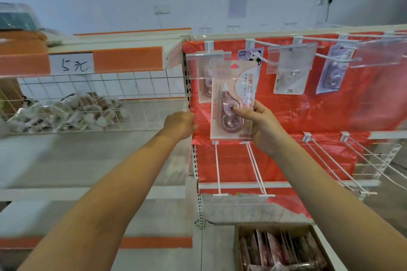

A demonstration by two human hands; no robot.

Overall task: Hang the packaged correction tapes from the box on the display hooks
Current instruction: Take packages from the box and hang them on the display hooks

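The right hand (262, 125) pinches a packaged correction tape (231, 103) by its right edge, holding it upright against the red display panel (308, 112), just below a hook (211, 54). The left hand (179, 124), left of the package, looks loosely curled, holding nothing. The box (240, 246) sits below the panel.

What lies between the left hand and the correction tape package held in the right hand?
In the head view, only a bare strip of the red backing panel separates the left hand from the correction tape package that the right hand pinches.
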